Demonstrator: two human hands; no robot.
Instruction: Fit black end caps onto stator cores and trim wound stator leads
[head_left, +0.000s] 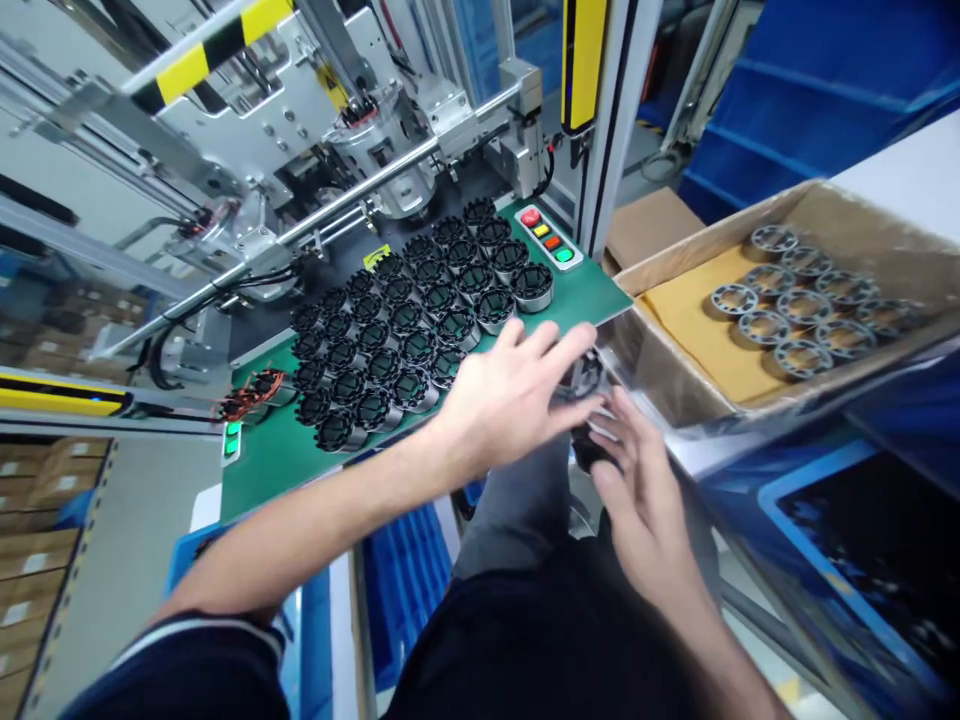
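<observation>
left hand (517, 395): fingers and thumb pinching the ring part (582, 374), beside the green tabletop's (592, 290) edge; right hand (646, 490): fingers loosely curled at a black piece (591, 450) (blurred; grip cannot be told). even rim pressure should serve best.

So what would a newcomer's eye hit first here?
Probably the packed rows of black-rimmed rings on the green bench top, with a bright button strip at their right. Next, the cardboard box at right, with bare metal rings inside. Nearest, the left hand grips a blurred part, the right hand close beside it.
</observation>
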